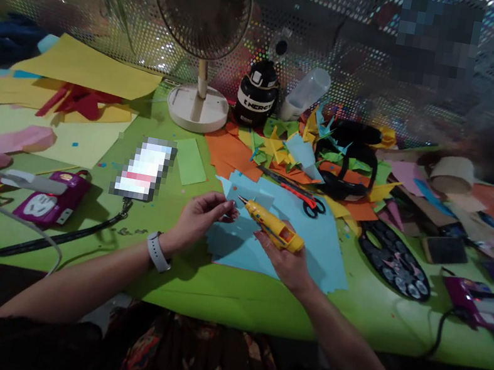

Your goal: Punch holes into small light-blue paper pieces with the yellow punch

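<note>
My right hand (284,260) grips a yellow glue gun (271,224) with its nozzle pointing left, over a stack of light blue paper sheets (314,235). My left hand (203,215), with a white band on the wrist, pinches a small light blue paper piece (229,209) right at the nozzle tip. Both hands hover above the green table covering (228,290), just in front of me.
A white desk fan (208,25) stands at the back, with a black bottle (256,94) and a clear jar beside it. Scissors (302,196), folded paper shapes, orange and yellow sheets, a paint palette (394,259), purple extension sockets (50,204) and cables surround the blue paper.
</note>
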The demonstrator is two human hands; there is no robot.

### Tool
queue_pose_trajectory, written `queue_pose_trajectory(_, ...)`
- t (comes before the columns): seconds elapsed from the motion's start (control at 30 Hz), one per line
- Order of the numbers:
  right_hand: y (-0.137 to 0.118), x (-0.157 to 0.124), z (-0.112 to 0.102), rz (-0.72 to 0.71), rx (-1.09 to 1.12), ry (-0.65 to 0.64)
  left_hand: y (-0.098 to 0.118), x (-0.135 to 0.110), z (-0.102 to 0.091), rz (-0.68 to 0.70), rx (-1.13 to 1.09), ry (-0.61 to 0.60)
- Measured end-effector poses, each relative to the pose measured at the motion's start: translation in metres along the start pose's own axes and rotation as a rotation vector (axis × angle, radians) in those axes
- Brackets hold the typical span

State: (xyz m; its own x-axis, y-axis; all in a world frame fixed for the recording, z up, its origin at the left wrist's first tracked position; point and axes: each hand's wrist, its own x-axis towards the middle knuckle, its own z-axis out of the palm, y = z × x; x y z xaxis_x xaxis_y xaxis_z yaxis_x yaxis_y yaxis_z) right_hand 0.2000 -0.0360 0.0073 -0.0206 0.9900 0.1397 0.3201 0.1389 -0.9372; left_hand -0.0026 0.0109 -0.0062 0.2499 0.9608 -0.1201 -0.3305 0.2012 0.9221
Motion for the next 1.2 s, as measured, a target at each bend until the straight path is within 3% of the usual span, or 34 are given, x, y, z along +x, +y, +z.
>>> queue_pose_trajectory(1.2,0.0064,-0.0022,0.0001,0.079,-0.003,0.029,0.0030,-0.0031,0.0033,-0.017,0.023,-0.016)
